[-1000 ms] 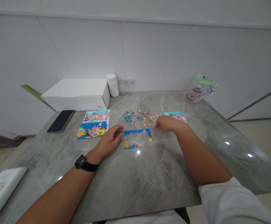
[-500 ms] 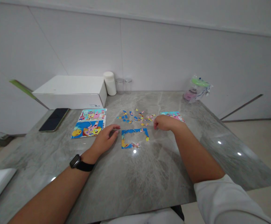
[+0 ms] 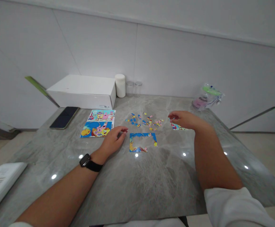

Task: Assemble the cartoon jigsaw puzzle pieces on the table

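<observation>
A partly assembled jigsaw puzzle (image 3: 132, 135), a blue border with cartoon pieces and a gap along its right and lower right side, lies on the grey table. My left hand (image 3: 115, 138) rests just left of it, fingers stretched and thumb apart, holding nothing. Behind the puzzle are several loose puzzle pieces (image 3: 151, 122), blue, yellow and pink. To their right my right hand (image 3: 182, 119) hovers with fingers curled together; whatever is in them, if anything, is too small to make out. Beneath that hand a colourful picture card (image 3: 177, 127) is partly covered.
Two cartoon picture sheets (image 3: 98, 124) lie left of the puzzle, beside a phone (image 3: 64, 117). At the back stand a white box (image 3: 82, 91), a white bottle (image 3: 120, 85) and two clear jars (image 3: 134, 89). A plastic bag (image 3: 207, 96) sits back right; a white packet (image 3: 2, 179) lies front left.
My right hand has lifted and drawn back from the edge of the loose pieces, to above the picture card. My left hand stays beside the puzzle. The whole view has shifted a little.
</observation>
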Demonstrator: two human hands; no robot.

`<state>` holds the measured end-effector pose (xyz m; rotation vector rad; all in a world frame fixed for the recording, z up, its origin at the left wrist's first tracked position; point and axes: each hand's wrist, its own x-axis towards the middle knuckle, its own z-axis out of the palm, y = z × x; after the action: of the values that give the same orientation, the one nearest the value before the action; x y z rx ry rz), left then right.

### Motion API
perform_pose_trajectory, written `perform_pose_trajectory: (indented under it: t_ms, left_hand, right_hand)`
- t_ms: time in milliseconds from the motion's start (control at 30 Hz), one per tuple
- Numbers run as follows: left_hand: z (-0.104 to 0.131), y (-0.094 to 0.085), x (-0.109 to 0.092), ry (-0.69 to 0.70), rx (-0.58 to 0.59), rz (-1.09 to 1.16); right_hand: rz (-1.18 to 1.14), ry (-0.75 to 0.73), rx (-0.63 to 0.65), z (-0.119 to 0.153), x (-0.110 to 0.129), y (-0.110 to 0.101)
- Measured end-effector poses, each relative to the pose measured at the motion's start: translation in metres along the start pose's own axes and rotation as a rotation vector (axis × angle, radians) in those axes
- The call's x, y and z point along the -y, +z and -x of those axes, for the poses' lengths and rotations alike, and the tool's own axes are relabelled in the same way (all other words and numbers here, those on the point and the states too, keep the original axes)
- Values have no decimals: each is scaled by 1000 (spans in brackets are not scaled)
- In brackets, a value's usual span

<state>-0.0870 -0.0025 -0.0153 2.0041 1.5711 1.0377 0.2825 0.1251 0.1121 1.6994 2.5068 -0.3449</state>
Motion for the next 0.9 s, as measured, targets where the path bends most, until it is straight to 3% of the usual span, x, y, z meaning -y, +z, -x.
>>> perform_pose_trajectory:
  t_ms: [200,400,600,900]
  left_hand:
    - [-2,1,0,-2,5,3]
    - [-2,1,1,3,26,1]
    - [-3,3,5,-19,32,11]
    - [-3,1,4,-41,19,26]
  right_hand:
    - [-25,-109,-2,-30,40,8]
    - [58,-185,-75,-62,75,56]
    - [114,-155,-73,-73,76,79]
    - [100,-200,-88,-77,64,83]
